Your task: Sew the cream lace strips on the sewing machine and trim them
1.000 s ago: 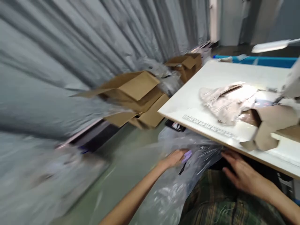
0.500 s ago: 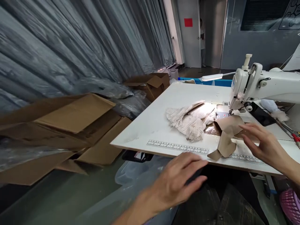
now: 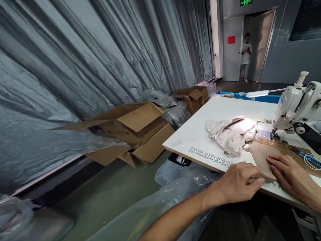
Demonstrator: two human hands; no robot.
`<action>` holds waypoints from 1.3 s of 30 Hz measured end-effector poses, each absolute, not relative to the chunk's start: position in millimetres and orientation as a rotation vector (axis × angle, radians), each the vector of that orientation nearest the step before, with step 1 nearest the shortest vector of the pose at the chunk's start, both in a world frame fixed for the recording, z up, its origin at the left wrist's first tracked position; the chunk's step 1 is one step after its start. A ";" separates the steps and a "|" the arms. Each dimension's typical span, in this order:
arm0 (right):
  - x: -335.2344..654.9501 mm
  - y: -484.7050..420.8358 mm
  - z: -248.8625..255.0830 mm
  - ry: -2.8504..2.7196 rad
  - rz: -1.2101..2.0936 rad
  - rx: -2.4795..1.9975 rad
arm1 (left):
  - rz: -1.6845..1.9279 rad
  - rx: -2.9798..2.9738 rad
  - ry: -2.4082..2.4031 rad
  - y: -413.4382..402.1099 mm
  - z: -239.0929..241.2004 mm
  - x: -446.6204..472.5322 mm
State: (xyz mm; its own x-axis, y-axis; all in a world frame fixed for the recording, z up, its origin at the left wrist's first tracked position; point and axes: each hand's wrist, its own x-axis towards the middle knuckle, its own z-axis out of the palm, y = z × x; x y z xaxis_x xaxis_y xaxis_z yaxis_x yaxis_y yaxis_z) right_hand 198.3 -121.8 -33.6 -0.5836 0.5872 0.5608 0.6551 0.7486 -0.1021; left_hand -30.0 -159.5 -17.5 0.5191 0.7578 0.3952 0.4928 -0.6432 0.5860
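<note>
- Far left, low: a transparent plastic item [image 3: 45, 217], blurred; contents cannot be read.
- Left of the table: a large cardboard box [image 3: 140, 130], flaps spread outward; its interior is hidden by the near flaps.
- Behind that box: clear plastic bags [image 3: 177, 113], heaped and crumpled.
- Under the table's left corner: a black tray [image 3: 175, 159], holding a small white and red item, type unclear.
- Below the tray: a large translucent plastic bag [image 3: 175, 187], hanging beneath the table edge; contents cannot be made out.
- Farther back: a second cardboard box [image 3: 192, 100], flaps open, contents not visible.
- Table [image 3: 185, 130]: white top, printed ruler along the front edge.
- On the table: crumpled off-white lace [image 3: 229, 135], left of the beige piece.
- Left hand [image 3: 242, 182]: fingers closed on the near left edge of the beige piece.
- Beige piece [image 3: 262, 154]: on the table at the front edge, between lace and right hand.
- Right hand [image 3: 291, 174]: apart from the left, fingers resting on the piece's right side; whether it grips cannot be told.
- Sewing machine [image 3: 297, 103]: behind the hands.
- Right edge: blue-handled scissors [image 3: 302, 154], beside a looped white cord [image 3: 312, 162].
</note>
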 end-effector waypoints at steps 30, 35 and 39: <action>319.8 -109.9 13.4 -1.851 -0.182 -2.401 | 0.629 3.158 0.771 -133.7 -15.4 35.6; 309.1 -104.4 12.5 -1.731 -0.228 -2.625 | 0.828 3.087 0.949 -140.8 -37.8 38.9; 299.2 -109.2 18.1 -1.683 -0.268 -2.670 | 0.604 3.099 1.064 -159.1 -36.0 37.1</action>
State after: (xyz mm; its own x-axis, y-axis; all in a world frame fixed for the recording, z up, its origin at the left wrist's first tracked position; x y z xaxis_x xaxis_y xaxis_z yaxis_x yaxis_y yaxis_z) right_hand 299.2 -109.2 18.1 0.4213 0.8978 0.1284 0.8934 -0.4352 0.1118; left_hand 37.1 -159.1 -36.0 0.7327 0.5546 0.3946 0.6232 -0.7797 -0.0613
